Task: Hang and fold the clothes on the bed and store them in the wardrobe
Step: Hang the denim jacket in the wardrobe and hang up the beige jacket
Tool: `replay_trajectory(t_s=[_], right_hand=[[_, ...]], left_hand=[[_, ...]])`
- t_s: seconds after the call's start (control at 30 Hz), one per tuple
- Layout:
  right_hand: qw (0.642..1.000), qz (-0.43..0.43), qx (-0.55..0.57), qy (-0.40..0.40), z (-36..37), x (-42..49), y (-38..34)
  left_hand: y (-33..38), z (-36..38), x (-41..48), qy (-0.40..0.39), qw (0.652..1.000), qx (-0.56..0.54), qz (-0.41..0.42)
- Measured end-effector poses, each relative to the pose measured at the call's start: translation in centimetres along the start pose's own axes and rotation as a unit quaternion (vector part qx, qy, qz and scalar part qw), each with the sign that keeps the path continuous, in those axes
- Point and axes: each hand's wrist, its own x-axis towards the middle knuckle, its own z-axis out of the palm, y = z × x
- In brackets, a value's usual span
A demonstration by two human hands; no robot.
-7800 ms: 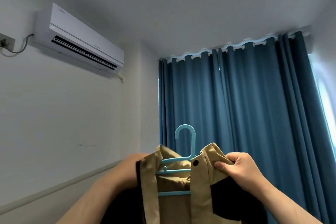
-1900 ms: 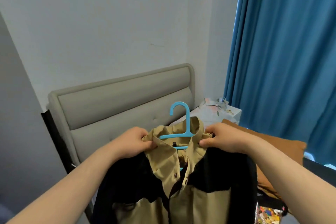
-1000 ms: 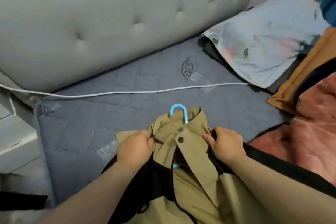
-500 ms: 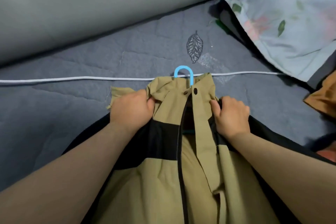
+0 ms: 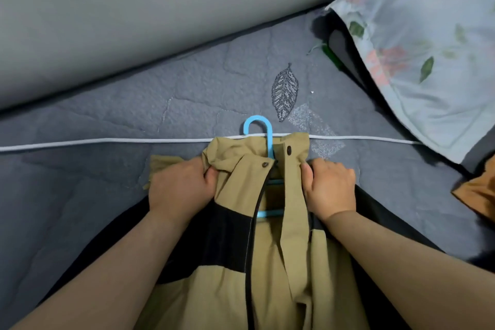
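- My left hand (image 5: pixel 179 187) is curled tight into the collar of the jacket (image 5: pixel 270 289), on its nine o'clock side; the fingers are folded in and clamped on bunched khaki cloth
- My right hand (image 5: pixel 330 190) grips the other side of the collar, at three o'clock; its fingers are wrapped into the fabric and the thumb lies against the front flap; both hands sit level and apart, with the jacket's opening between them
- The jacket, khaki with black panels, lies front-up on the bed cover (image 5: pixel 93 209); the collar points to twelve o'clock and the body runs to six o'clock under my forearms; the front gapes a little
- The hanger (image 5: pixel 257 126), light blue, sits inside the jacket; two of its bars show through the gap; its hook sticks out of the collar at twelve o'clock and lies across the white cord (image 5: pixel 107 142)
- The white cord runs from nine to three o'clock over the cover, touching the collar's top edge
- A leaf motif (image 5: pixel 284 91) is stitched at one o'clock from the hook; the grey headboard (image 5: pixel 134 21) spans ten to twelve; a floral pillow (image 5: pixel 428 61) lies at two o'clock; an orange cloth (image 5: pixel 476 190) shows at three o'clock
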Motion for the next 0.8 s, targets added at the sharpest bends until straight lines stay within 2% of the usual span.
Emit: replay_trajectory(t_s=[0.2, 0.3, 0.43, 0.53, 0.6, 0.67, 0.8], right_hand=[[1.0, 0.0, -0.002, 0.017, 1.2, 1.8, 0.6], [1.0, -0.001, -0.001, 0.016, 1.2, 1.7, 0.6], [0.997, 0.014, 0.011, -0.07, -0.5, 1.8, 0.1], [0.986, -0.002, 0.088, -0.14, -3.6, -1.4, 0.1], [0.965, -0.029, 0.218, -0.144, -6.7, -5.7, 0.0], [0.94, -0.088, 0.295, -0.149, -9.9, -11.6, -0.2], [0.913, -0.268, 0.254, -0.173, -13.0, -25.1, -1.2]], left_hand=[[-0.1, 1.2, 1.3, 0.054, 0.998, 0.037, -0.005], [0.0, 1.7, 1.3, 0.005, 0.998, 0.041, -0.038], [1.4, -1.0, 1.0, -0.129, 0.989, -0.03, -0.071], [1.4, -4.9, -5.2, -0.099, 0.987, -0.113, -0.053], [1.5, -7.6, -11.0, -0.081, 0.982, -0.161, -0.05], [2.4, -9.7, -16.8, -0.066, 0.977, -0.196, -0.049], [4.4, -12.4, -28.2, -0.044, 0.957, -0.277, -0.076]])
